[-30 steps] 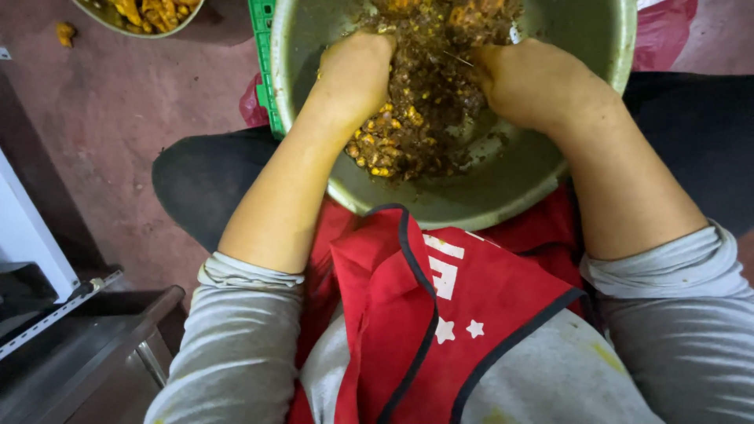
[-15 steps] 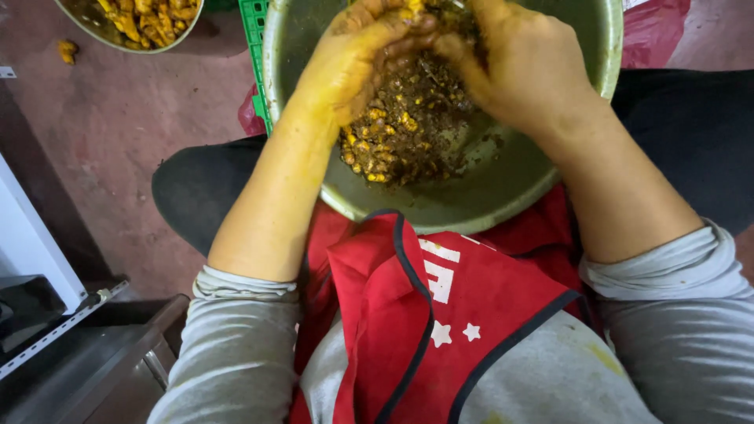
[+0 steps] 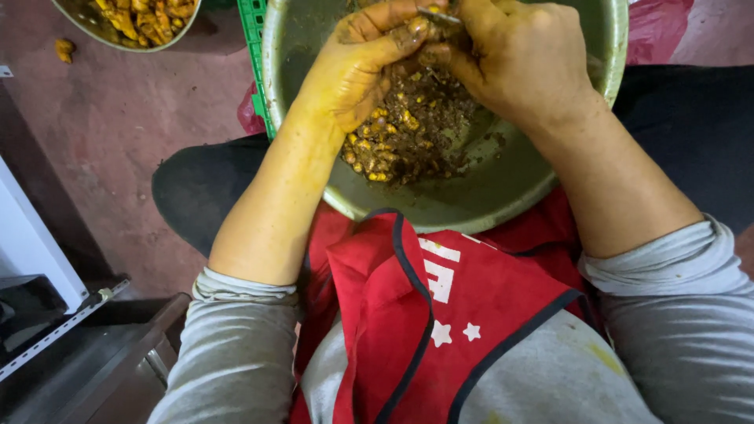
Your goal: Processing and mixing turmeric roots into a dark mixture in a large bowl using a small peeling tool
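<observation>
From the head view, take the big metal bowl (image 3: 503, 196) on your lap as the landmark; both of your hands sit over its far half, above the heap of brown and yellow pieces (image 3: 404, 129) lying at its middle. Your left hand (image 3: 357, 67) comes in from the left rim, fingers curled shut around a small muddy piece (image 3: 416, 31); your right hand (image 3: 518, 59) comes from the right rim and meets it, fingers closed on a thin grey blade (image 3: 440, 16) whose long axis runs left to right, pointing at the left hand. The piece lies between the two hands, touching both, just above the heap; neither hand is nearer. Beyond the bowl's left rim a second bowl (image 3: 129, 23) holds yellow pieces, well apart; a green crate (image 3: 253, 31) edges the big bowl; a red apron (image 3: 440, 314) lies below its near rim.
</observation>
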